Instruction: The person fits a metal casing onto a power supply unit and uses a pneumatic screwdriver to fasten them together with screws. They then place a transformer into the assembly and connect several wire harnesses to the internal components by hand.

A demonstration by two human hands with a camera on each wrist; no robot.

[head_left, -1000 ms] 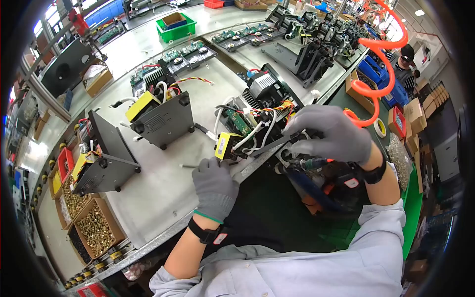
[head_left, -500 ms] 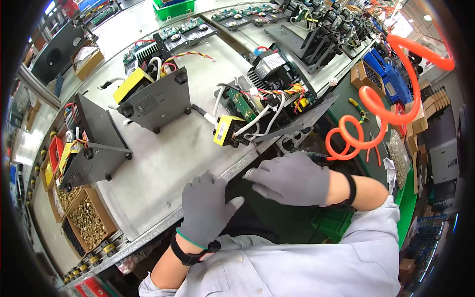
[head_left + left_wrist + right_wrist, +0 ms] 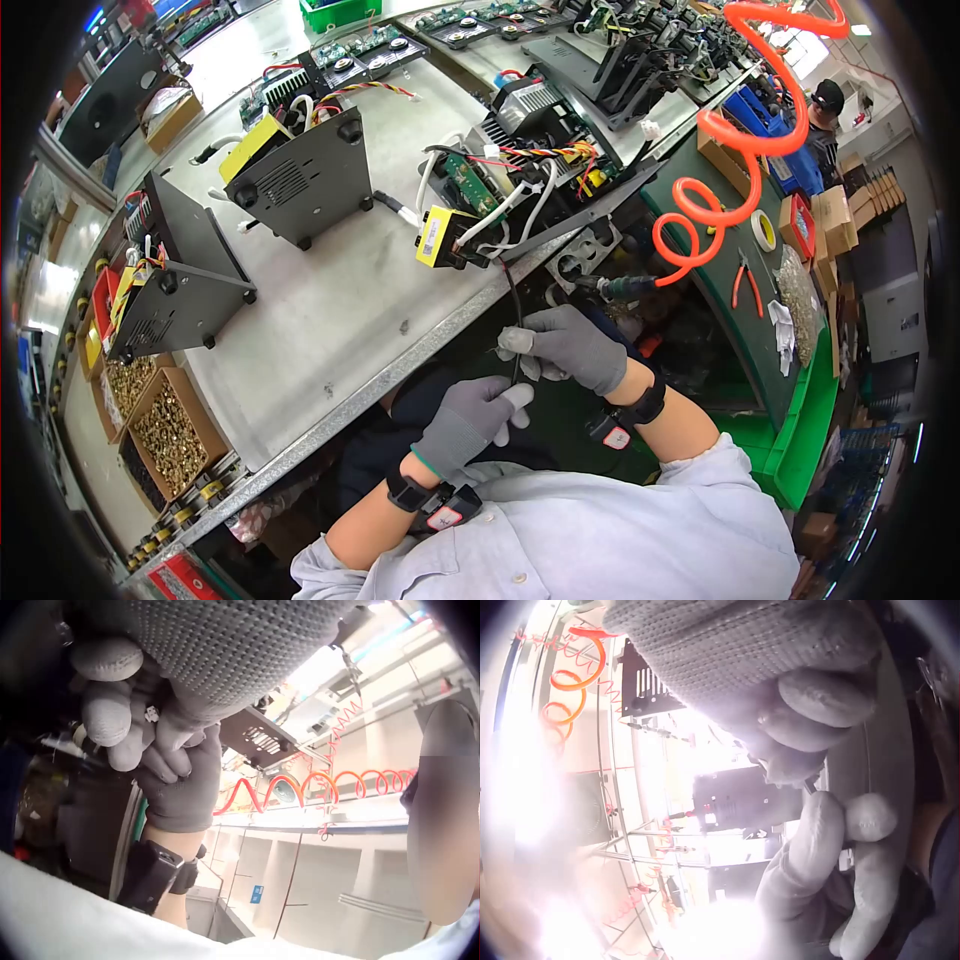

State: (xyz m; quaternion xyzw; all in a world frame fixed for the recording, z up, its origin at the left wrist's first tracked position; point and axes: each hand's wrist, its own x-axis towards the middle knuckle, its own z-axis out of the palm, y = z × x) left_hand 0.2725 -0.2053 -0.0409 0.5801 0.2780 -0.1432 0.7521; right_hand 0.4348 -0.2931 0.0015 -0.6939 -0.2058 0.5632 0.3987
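Note:
Both hands wear grey gloves and meet just off the front edge of the table in the head view. A thin dark cable (image 3: 516, 300) runs down to them from an electronics unit (image 3: 470, 185) with a yellow-wrapped block (image 3: 443, 238). My right hand (image 3: 570, 350) pinches this cable between thumb and fingers. Lower down, my left hand (image 3: 468, 418) pinches it near its end. A small white piece (image 3: 152, 714) shows among the fingers in the left wrist view. Most of the cable's lower end is hidden by the gloves.
Two more dark-panelled units (image 3: 300, 185) stand to the left on the table (image 3: 330, 330). Boxes of brass parts (image 3: 175, 430) line the left edge. A tool on an orange coiled hose (image 3: 690, 220) lies right of the hands. Red-handled pliers (image 3: 746, 285) lie on the green surface.
My right hand has come down from the unit's dark panel and the hose tool. My left hand has left the table edge, and both hands now grip the cable close together.

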